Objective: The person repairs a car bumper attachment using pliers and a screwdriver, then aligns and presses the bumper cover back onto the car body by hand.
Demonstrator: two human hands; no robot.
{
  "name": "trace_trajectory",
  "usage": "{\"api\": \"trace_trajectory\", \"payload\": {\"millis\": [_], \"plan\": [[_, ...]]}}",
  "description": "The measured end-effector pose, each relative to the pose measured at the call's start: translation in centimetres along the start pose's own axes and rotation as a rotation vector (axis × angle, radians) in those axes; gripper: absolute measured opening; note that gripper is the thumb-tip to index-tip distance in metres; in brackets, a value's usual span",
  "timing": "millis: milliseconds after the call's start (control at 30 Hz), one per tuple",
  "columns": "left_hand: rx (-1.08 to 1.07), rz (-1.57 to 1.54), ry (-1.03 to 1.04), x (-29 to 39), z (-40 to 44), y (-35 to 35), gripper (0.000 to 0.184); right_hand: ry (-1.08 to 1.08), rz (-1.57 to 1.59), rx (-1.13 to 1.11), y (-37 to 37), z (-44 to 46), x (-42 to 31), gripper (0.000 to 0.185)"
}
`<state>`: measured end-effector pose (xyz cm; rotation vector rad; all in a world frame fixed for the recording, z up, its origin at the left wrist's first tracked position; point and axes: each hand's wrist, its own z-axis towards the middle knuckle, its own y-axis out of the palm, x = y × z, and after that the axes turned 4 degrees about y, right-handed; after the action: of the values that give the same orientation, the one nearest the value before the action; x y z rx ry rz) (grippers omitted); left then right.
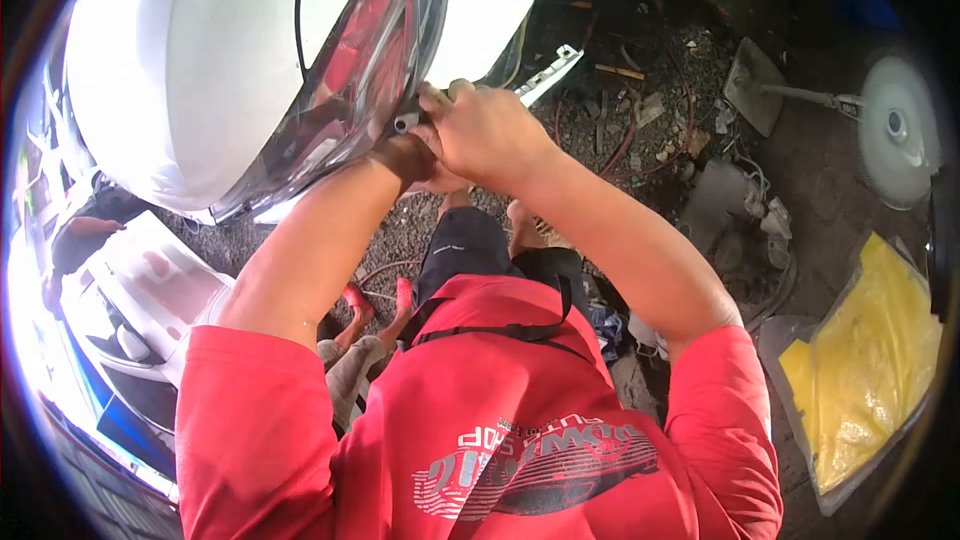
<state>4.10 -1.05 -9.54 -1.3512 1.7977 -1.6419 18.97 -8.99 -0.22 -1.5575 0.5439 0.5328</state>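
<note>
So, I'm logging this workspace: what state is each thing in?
Right hand: fingers bent, at the car light's edge.
Left hand: partly hidden by the right, grip unclear.
Car light: against white panels, fastening unclear.
Small tube: open end showing.
Fan: blades blurred, apparently spinning.
Clear plastic bag: lying down, yellow inside.
Red T-shirt: worn, creased.

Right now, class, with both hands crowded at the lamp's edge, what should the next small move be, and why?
I'd probably ease the right hand back slightly: it covers part of the left hand and the spot beside the lamp, where a small pale tube end shows but its fit cannot be judged.
</note>
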Motion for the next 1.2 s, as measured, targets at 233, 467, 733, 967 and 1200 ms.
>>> {"api": "trace_trajectory", "payload": {"millis": [233,467,733,967,1200], "plan": [[0.144,0.051,0.115,-0.7,0.1,-1.0,0.012,0.417,0.233,0.138,-1.1,2.2,8.4,0.039],[0.046,-0.272,-0.083,-0.3,0.0,-0.6,0.018,0.109,0.499,0.074,-1.7,-2.9,3.7,0.021],[-0.341,-0.356,-0.481,1.8,-1.3,-6.6,0.026,0.082,0.263,0.304,2.1,-4.4,-0.2,0.028],[-0.290,-0.322,-0.494,0.7,-0.4,-6.1,0.023,0.216,0.317,0.337,3.2,-5.6,-2.1,0.031],[-0.347,-0.297,-0.517,0.5,0.3,-6.1,0.020,0.255,0.192,0.183,2.1,-5.9,-2.3,0.025]]}}
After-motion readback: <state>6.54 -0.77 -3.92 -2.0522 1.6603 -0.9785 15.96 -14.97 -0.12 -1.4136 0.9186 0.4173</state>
